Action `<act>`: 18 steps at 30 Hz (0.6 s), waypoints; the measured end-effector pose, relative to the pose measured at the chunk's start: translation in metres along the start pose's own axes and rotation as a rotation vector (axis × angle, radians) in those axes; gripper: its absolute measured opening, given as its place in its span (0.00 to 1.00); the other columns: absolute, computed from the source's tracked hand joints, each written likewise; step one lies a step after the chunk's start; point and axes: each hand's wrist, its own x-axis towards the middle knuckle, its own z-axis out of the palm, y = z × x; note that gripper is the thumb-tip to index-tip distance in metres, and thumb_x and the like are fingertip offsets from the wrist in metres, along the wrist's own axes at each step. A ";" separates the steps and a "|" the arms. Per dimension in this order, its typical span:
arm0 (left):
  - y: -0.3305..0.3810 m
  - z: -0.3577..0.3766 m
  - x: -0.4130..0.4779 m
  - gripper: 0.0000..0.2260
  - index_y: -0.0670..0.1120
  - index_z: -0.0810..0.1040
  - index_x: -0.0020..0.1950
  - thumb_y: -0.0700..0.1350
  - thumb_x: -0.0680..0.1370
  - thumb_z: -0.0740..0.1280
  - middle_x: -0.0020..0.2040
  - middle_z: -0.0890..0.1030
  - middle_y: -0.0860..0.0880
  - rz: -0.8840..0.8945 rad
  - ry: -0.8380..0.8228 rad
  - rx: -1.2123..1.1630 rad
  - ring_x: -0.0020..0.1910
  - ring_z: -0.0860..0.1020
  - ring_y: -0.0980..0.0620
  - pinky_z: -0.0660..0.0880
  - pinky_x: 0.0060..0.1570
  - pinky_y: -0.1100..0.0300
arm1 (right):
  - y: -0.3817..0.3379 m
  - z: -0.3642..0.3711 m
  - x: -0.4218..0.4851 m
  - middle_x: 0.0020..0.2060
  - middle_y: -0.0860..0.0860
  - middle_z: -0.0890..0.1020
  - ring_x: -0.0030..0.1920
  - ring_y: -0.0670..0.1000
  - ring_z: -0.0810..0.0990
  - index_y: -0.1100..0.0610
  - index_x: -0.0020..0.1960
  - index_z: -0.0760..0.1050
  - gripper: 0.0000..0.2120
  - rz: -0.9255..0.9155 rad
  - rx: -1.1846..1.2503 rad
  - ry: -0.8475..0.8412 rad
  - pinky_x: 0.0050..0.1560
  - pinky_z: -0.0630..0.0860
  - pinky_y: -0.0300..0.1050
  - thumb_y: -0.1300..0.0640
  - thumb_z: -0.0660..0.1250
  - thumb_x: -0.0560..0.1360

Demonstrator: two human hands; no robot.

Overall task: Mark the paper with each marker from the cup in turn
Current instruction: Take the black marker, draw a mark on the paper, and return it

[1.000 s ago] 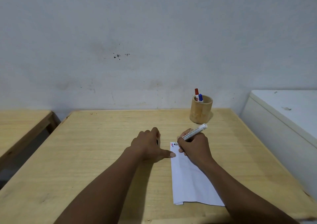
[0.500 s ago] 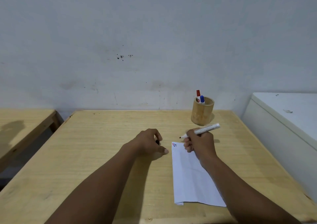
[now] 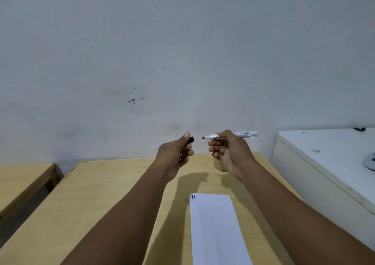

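Note:
Both hands are raised above the wooden table (image 3: 97, 199). My right hand (image 3: 229, 153) grips a white marker (image 3: 243, 134) held level, its black tip pointing left. My left hand (image 3: 174, 153) pinches the black cap (image 3: 190, 139), a small gap away from the tip. The white paper (image 3: 215, 230) lies flat on the table below, with short red and dark strokes at its top left corner (image 3: 192, 197). The wooden cup (image 3: 218, 166) is mostly hidden behind my right hand; its markers cannot be seen.
A white cabinet (image 3: 324, 163) stands against the table's right side, with a small grey object (image 3: 370, 163) on top. A second wooden table (image 3: 22, 179) sits at the left across a gap. A grey wall rises behind.
Both hands lifted off the table and paper. The marker turned level with its tip toward the cap in my left hand. The camera tilted up, so the paper now sits lower in view.

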 end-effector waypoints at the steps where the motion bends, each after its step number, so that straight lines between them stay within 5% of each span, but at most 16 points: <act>1: 0.001 0.007 -0.001 0.13 0.44 0.86 0.49 0.54 0.76 0.75 0.35 0.81 0.51 -0.005 -0.007 -0.034 0.36 0.80 0.51 0.74 0.38 0.60 | -0.002 0.002 -0.002 0.33 0.58 0.82 0.26 0.51 0.81 0.63 0.45 0.77 0.06 -0.027 -0.008 -0.002 0.30 0.72 0.42 0.61 0.64 0.78; 13: -0.011 0.033 0.014 0.16 0.38 0.84 0.52 0.50 0.75 0.77 0.31 0.77 0.50 0.038 -0.013 -0.045 0.31 0.77 0.52 0.74 0.36 0.60 | 0.006 -0.001 0.001 0.33 0.56 0.81 0.27 0.49 0.75 0.60 0.40 0.80 0.10 -0.157 -0.142 -0.032 0.28 0.68 0.39 0.60 0.68 0.80; 18: -0.013 0.030 0.023 0.14 0.37 0.86 0.48 0.49 0.76 0.76 0.32 0.78 0.48 0.127 0.141 0.114 0.32 0.80 0.50 0.75 0.39 0.59 | 0.008 -0.003 0.018 0.31 0.53 0.78 0.24 0.46 0.68 0.59 0.47 0.80 0.13 0.005 -0.360 -0.027 0.21 0.63 0.37 0.49 0.70 0.79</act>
